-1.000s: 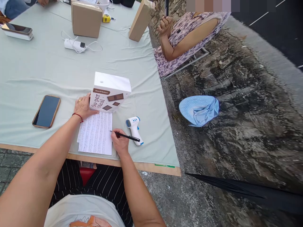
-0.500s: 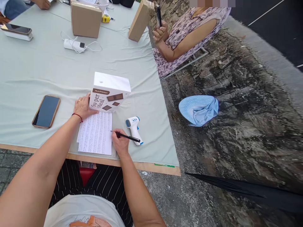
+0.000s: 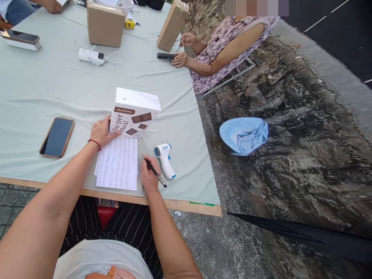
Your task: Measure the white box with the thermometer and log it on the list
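One pen (image 3: 157,174) now right of the sheet (image 3: 117,170), co-worker's dark device (image 3: 165,56) lowered.

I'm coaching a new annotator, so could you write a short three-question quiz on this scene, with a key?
1. Which of the camera wearer's hands holds the black pen?
2. True or false: the phone lies to the left of the white box.
3. Which is nearest the pen: (a) yellow tape measure, (b) white-and-blue thermometer, (c) light-blue hat?

Key: 1. Right hand. 2. True. 3. b.
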{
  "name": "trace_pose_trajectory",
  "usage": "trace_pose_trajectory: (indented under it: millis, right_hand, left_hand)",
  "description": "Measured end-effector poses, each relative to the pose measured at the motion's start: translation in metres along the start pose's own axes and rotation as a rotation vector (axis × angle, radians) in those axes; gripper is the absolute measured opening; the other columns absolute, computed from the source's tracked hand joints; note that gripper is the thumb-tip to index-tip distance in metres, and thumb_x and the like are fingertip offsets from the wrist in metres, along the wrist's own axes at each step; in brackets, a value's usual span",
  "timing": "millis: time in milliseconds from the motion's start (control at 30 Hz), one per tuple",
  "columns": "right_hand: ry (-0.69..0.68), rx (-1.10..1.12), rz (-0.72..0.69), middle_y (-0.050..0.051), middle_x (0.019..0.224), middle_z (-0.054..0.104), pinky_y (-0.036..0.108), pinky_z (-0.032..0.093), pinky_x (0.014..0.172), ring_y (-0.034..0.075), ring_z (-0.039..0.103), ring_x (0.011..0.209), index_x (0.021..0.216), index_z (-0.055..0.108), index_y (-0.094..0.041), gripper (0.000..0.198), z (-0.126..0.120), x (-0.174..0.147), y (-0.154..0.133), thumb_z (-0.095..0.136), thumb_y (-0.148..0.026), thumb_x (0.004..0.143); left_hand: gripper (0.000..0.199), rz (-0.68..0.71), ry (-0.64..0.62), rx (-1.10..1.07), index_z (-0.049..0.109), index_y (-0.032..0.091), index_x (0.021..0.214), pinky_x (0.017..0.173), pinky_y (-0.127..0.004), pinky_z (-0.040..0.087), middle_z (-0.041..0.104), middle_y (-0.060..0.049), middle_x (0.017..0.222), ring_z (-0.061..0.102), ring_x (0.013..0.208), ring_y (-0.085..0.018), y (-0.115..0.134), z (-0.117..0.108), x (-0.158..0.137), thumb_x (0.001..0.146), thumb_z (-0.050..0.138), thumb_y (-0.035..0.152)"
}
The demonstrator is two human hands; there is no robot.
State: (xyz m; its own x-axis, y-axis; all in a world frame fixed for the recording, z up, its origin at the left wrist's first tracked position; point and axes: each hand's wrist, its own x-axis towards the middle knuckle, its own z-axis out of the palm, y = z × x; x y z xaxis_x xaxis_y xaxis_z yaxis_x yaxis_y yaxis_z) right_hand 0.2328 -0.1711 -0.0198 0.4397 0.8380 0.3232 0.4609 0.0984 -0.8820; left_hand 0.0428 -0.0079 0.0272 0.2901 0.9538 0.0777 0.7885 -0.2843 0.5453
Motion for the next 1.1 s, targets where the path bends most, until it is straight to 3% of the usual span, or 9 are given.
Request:
trace_pose_trajectory:
  millis: [100, 267, 467, 600, 667, 733, 833, 967, 1100]
  right_hand:
    - [0.017, -0.068, -0.088, 0.008, 0.100, 0.063, 0.040, 0.050, 0.092, 0.021, 0.059, 0.099, 0.104, 0.066, -0.020, 0.027, 0.000, 0.000, 0.005, 0.045, -0.032, 0.092]
    - [-0.074, -0.165, -0.094, 0.010, 0.108, 0.057, 0.040, 0.050, 0.091, 0.021, 0.057, 0.104, 0.128, 0.060, -0.021, 0.040, 0.007, -0.001, 0.021, 0.038, -0.027, 0.095]
    - [-0.118, -0.297, -0.224, 0.010, 0.105, 0.057, 0.040, 0.050, 0.091, 0.021, 0.055, 0.102, 0.126, 0.063, -0.023, 0.045, 0.011, 0.002, 0.026, 0.033, -0.014, 0.094]
    - [-0.115, -0.312, -0.272, 0.013, 0.109, 0.058, 0.043, 0.049, 0.093, 0.023, 0.056, 0.105, 0.127, 0.061, -0.021, 0.047, 0.000, 0.006, 0.020, 0.033, -0.010, 0.092]
    - [-0.010, -0.404, -0.218, 0.015, 0.115, 0.057, 0.047, 0.045, 0.097, 0.026, 0.054, 0.110, 0.128, 0.060, -0.020, 0.042, -0.013, 0.009, 0.021, 0.039, -0.017, 0.092]
    - [0.115, -0.553, -0.078, 0.017, 0.121, 0.055, 0.052, 0.042, 0.098, 0.031, 0.051, 0.114, 0.127, 0.059, -0.018, 0.041, -0.031, 0.015, 0.026, 0.050, -0.028, 0.088]
    - [0.100, -0.673, 0.197, 0.020, 0.116, 0.057, 0.052, 0.042, 0.091, 0.035, 0.052, 0.109, 0.123, 0.061, -0.015, 0.055, -0.054, 0.027, 0.036, 0.065, -0.041, 0.075]
    - [-0.015, -0.461, 0.334, 0.009, 0.090, 0.061, 0.038, 0.045, 0.077, 0.026, 0.055, 0.085, 0.103, 0.067, -0.017, 0.046, -0.057, 0.044, 0.030, 0.063, -0.051, 0.072]
    - [-0.043, 0.062, 0.335, -0.002, 0.067, 0.052, 0.028, 0.040, 0.063, 0.015, 0.046, 0.065, 0.083, 0.064, -0.017, 0.044, -0.024, 0.059, -0.007, 0.057, -0.060, 0.076]
  left_hand:
    - [0.076, 0.014, 0.041, -0.043, 0.035, 0.022, 0.144, 0.102, -0.051, 0.034, 0.065, -0.010, 0.123, 0.052, 0.116, -0.034, -0.004, 0.002, 0.000, 0.083, 0.054, 0.063]
    - [0.070, -0.017, 0.129, -0.134, 0.037, 0.019, 0.145, 0.100, -0.046, 0.037, 0.065, -0.010, 0.117, 0.055, 0.110, -0.029, -0.010, 0.004, 0.001, 0.089, 0.045, 0.062]
    - [0.058, -0.057, 0.149, -0.112, 0.048, 0.019, 0.136, 0.095, -0.044, 0.040, 0.066, -0.010, 0.102, 0.056, 0.102, -0.029, -0.010, 0.002, 0.001, 0.095, 0.035, 0.058]
    - [0.057, -0.061, 0.134, -0.077, 0.048, 0.022, 0.136, 0.094, -0.043, 0.040, 0.066, -0.009, 0.104, 0.056, 0.104, -0.029, -0.009, 0.001, 0.001, 0.096, 0.031, 0.058]
    - [0.057, -0.060, 0.130, -0.071, 0.047, 0.021, 0.137, 0.095, -0.044, 0.040, 0.066, -0.010, 0.109, 0.055, 0.107, -0.030, -0.009, 0.001, 0.001, 0.096, 0.030, 0.058]
    - [0.058, -0.055, 0.127, -0.073, 0.047, 0.022, 0.138, 0.096, -0.045, 0.039, 0.066, -0.010, 0.114, 0.054, 0.109, -0.030, -0.009, 0.001, 0.001, 0.096, 0.030, 0.058]
    - [0.058, -0.054, 0.122, -0.080, 0.047, 0.022, 0.138, 0.097, -0.046, 0.039, 0.066, -0.010, 0.115, 0.054, 0.109, -0.031, -0.008, 0.000, 0.000, 0.096, 0.030, 0.058]
    - [0.059, -0.058, 0.119, -0.081, 0.048, 0.022, 0.138, 0.096, -0.046, 0.039, 0.067, -0.009, 0.115, 0.054, 0.108, -0.031, -0.008, 0.001, 0.000, 0.096, 0.029, 0.059]
    - [0.059, -0.051, 0.117, -0.068, 0.047, 0.023, 0.139, 0.098, -0.046, 0.038, 0.066, -0.009, 0.118, 0.054, 0.110, -0.031, -0.009, 0.001, 0.000, 0.097, 0.027, 0.059]
